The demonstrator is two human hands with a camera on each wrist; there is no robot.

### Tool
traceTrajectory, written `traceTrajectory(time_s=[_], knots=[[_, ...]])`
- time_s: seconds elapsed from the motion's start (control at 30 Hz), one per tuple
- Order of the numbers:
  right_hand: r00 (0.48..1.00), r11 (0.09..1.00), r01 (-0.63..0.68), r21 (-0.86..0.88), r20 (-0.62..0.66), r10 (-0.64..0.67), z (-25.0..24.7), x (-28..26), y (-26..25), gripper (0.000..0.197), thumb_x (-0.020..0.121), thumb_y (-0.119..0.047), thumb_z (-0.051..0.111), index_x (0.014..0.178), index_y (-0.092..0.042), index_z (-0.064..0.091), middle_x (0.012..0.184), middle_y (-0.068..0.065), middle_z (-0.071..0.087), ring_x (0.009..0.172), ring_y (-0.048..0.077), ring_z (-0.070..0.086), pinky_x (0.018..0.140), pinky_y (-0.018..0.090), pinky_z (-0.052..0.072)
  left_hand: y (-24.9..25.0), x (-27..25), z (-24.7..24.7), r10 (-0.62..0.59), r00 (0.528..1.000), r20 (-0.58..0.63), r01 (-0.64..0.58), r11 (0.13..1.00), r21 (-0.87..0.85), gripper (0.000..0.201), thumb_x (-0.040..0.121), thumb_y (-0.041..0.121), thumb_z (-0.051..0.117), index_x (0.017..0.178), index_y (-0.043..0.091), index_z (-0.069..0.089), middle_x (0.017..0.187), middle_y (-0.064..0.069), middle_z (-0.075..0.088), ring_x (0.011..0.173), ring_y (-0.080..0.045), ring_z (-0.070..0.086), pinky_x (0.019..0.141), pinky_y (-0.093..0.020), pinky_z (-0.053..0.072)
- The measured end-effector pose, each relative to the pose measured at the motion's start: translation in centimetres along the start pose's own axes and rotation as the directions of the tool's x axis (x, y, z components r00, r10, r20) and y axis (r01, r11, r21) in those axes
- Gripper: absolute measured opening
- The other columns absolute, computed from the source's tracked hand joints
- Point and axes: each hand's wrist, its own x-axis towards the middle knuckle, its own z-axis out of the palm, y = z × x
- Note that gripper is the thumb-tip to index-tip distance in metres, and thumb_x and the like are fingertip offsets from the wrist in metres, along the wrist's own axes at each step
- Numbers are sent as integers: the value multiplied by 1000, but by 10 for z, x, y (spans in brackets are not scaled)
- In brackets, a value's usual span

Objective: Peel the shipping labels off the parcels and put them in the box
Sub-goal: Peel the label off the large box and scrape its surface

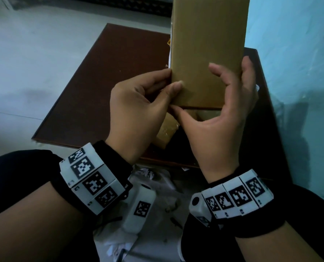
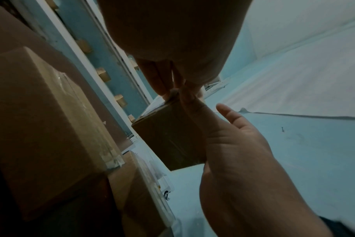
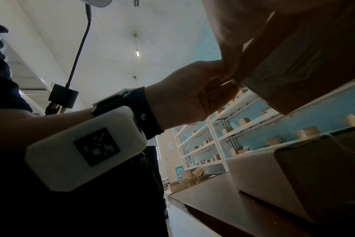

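Above the dark brown worktop (image 1: 104, 87), a tall cardboard parcel (image 1: 208, 53) is held upright between both hands, its plain brown face toward the head camera. The left hand (image 1: 140, 110) pinches the parcel's lower left edge — thumb on the front face, fingers curled behind — while the right hand (image 1: 231, 112) cups the lower right corner, its fingers wrapped round the far edge and its thumb (image 1: 217, 71) lifted off the front. A sliver of white shows along the parcel's left edge in the head view; whether that is the shipping label cannot be told. Under the hands a second, smaller cardboard parcel (image 1: 165, 133) lies on the worktop, mostly hidden by the left hand, and the right wrist view shows a larger carton (image 3: 306, 181) sitting on the worktop just below the held one. Both wrists wear black bands carrying white marker blocks (image 1: 93, 178). Crumpled white paper scraps (image 1: 157, 188) lie below the worktop's near edge, between the forearms. A pale blue wall (image 1: 299, 63) stands close on the right — white shelving (image 3: 219, 136) with small cartons runs along it in the right wrist view.
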Motion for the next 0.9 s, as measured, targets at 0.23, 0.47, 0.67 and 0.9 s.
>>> traceTrajectory(time_s=[0.23,0.47,0.67,0.9], knots=[[981,849,-169,502,3,194,-9,13,-14,107,89,-21,89,166,-6,17,165,10,35,149,9,46,111,21,49,-3,6,-3,69,998,-11,-69,996,-61,36,91,-2,77,126,0,70,117,-1,75,109,-7,75,94,-25,61],[924,589,-311,746,92,371,-17,27,-14,80,87,-27,89,150,-21,41,146,4,61,131,16,67,102,39,61,-2,-1,1,174,983,63,-173,985,-25,28,100,8,71,127,0,70,116,-13,74,106,-15,74,87,-27,60],[924,507,-300,808,112,367,-14,22,-23,119,65,-55,88,159,-13,30,146,10,59,130,24,68,96,38,63,6,-4,6,120,993,3,-120,993,-6,29,103,25,65,121,5,76,100,-9,67,93,-11,65,76,-19,50],[933,503,-305,809,147,328,-10,19,-20,87,86,-17,79,158,1,32,150,27,55,130,36,67,91,43,65,3,0,4,-44,998,36,52,965,-255,23,102,30,65,106,13,80,110,-5,73,101,-17,72,79,-30,59]])
